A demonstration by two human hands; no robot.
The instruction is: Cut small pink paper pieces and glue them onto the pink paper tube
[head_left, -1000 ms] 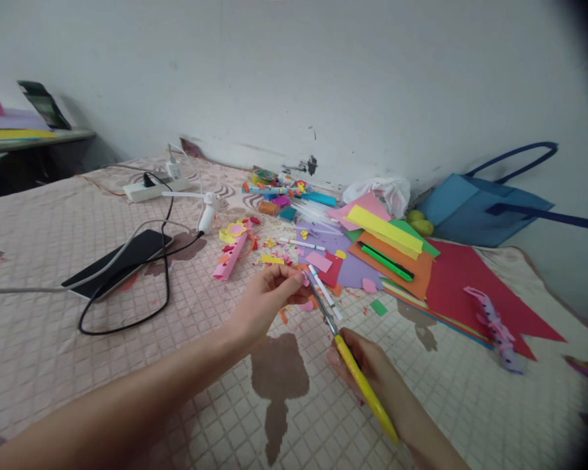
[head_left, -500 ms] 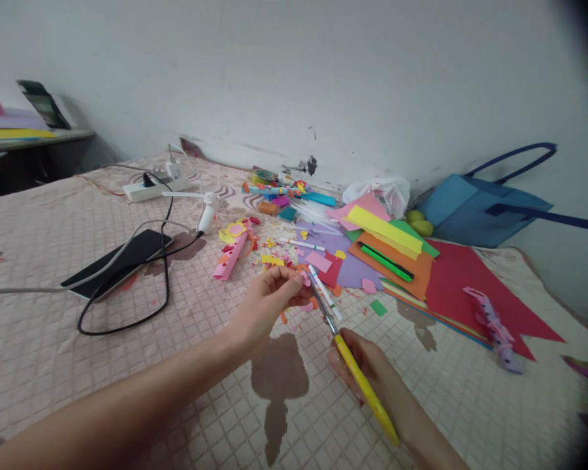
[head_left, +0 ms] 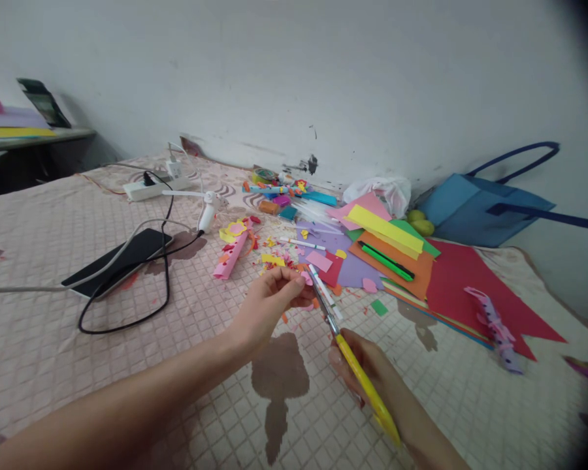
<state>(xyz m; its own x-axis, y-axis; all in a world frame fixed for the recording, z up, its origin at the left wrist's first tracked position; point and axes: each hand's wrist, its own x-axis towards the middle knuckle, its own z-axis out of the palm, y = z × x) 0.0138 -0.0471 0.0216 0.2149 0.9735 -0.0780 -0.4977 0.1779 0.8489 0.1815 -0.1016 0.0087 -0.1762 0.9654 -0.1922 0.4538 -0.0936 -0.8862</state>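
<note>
Between the thumb and fingers of my left hand (head_left: 277, 294) is a small piece of pink paper (head_left: 306, 278), mostly covered by the fingertips. My right hand (head_left: 360, 362) grips a pair of scissors (head_left: 362, 378) by their yellow handles. The metal blades point away from me, and their tips are at the pink piece. Whether the blades touch it, I cannot tell. Just beyond the blades lies a white marker (head_left: 323, 284). Paper scraps in several colours are scattered past my left hand, beside a rolled pink paper tube (head_left: 230, 260) with a yellow flower.
Coloured sheets, among them red paper (head_left: 463, 287), lie at the right with a green cutter (head_left: 387, 261) on top. A blue bag (head_left: 480, 202) stands behind them. At the left are a black phone (head_left: 122, 261), cables, a white glue gun (head_left: 207, 215) and a power strip (head_left: 149, 188).
Hardly anything differs. The scissors and my right hand have shifted very slightly, while my left hand keeps its place with the pink piece.
</note>
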